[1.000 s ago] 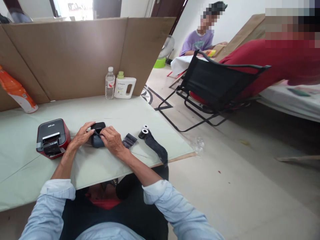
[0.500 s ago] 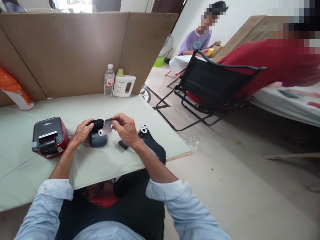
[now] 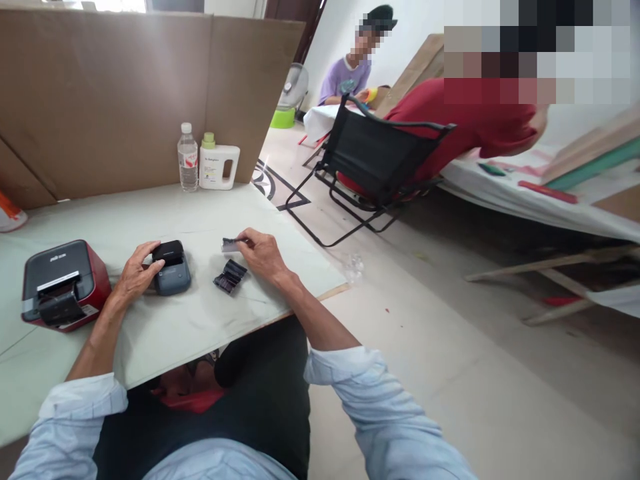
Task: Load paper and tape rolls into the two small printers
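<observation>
A small dark blue-grey device with a raised black lid (image 3: 169, 251), looking like a portable label printer (image 3: 173, 280), lies on the table. My left hand (image 3: 136, 272) grips its left side, with thumb and fingers at the lid. To the right of it, my right hand (image 3: 265, 257) pinches a small pale roll (image 3: 230, 245) with a dark strip along its top. Below that roll, a crumpled glossy black strip (image 3: 231, 277) lies on the tabletop. A larger red and black printer (image 3: 65, 280) stands left of my left hand.
A cardboard screen (image 3: 130, 107) stands along the back of the table (image 3: 115, 217). Before it are a clear water bottle (image 3: 188, 160) and a white jug (image 3: 217, 167). On the right, a person in red sits in a black folding chair (image 3: 380, 157); another person sits beyond.
My right hand has drawn the roll away from the small device, to the right. My left hand stays on the device. The view has turned right, and the white rolls near my right forearm no longer show.
</observation>
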The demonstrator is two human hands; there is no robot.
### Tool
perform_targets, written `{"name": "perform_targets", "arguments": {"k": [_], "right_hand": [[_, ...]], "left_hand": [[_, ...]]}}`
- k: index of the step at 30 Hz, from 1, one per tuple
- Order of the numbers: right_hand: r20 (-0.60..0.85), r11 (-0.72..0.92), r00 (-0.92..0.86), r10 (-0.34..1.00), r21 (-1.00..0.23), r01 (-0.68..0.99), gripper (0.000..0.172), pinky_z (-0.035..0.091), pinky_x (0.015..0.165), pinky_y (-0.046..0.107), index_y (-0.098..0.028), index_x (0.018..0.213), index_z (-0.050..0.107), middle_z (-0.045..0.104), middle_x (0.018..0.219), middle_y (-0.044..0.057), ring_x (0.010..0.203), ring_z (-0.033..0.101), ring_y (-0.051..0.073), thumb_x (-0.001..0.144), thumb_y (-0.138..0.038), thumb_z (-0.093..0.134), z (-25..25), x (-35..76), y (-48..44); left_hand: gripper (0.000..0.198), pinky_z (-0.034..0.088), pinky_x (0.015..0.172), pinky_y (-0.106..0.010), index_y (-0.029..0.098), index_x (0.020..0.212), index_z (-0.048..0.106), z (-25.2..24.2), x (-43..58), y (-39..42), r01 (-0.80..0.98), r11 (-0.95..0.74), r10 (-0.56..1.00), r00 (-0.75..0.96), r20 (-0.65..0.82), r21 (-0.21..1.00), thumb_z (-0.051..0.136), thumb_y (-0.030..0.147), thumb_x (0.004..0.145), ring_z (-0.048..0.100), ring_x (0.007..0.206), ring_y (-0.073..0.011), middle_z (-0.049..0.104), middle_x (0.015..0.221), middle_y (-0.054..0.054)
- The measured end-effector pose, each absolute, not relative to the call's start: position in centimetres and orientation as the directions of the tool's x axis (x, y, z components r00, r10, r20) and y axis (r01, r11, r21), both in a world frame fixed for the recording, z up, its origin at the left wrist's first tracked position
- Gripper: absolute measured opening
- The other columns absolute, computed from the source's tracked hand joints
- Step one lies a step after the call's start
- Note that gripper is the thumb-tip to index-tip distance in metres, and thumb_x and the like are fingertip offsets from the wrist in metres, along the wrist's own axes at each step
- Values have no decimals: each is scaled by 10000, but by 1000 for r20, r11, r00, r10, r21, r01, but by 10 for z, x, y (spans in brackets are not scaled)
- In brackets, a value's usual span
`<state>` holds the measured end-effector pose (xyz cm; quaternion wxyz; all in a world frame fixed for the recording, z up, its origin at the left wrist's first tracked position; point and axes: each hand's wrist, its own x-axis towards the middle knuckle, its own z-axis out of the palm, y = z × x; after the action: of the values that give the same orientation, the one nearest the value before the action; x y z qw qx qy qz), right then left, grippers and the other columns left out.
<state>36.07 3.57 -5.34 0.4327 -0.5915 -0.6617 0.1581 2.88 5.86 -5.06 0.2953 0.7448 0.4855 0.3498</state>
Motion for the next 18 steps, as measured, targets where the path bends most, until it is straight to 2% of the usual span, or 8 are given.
{"name": "perform_targets", "arguments": {"k": [3,9,11,14,18], "right_hand": [[369,227,55,928,-675,702,157,480,708,286,-198,916,715,722,770,16,669,624,167,871,-200,565,-63,364,31],[477,281,-7,879,-506,815,187,511,779,306,-183,1078,670,712,1106,106,852,676,201,918,-192,572,-55,366,2],[471,266,-31,881,-441,858,159,501,775,309,-186,1072,666,708,1097,103,848,672,207,943,-205,575,-52,362,-14],[397,216,-62,916,-356,909,128,469,720,304,-188,1006,677,713,1022,98,841,675,217,994,-247,564,-52,354,-33],[238,83,-21,971,-253,964,174,426,654,307,-190,1064,691,717,1111,119,870,688,239,1025,-304,566,-56,345,-43]], "left_hand": [[608,608,949,-418,208,1404,634,-49,31,59,507,-358,927,291,235,784,650,503,872,534,1403,-341,558,1520,-139],[634,614,938,-433,220,1415,623,-49,31,61,528,-372,924,287,252,764,700,440,826,550,1386,-346,559,1513,-141],[655,613,948,-450,226,1426,612,-50,28,59,534,-382,921,292,259,755,714,411,806,561,1373,-344,553,1518,-142],[651,610,968,-468,233,1439,593,-45,22,50,546,-403,912,306,273,735,702,353,809,568,1370,-327,538,1535,-138],[483,632,904,-432,202,1333,656,-11,38,34,597,-510,859,306,411,620,611,193,852,626,1289,-289,619,1431,-146]]}}
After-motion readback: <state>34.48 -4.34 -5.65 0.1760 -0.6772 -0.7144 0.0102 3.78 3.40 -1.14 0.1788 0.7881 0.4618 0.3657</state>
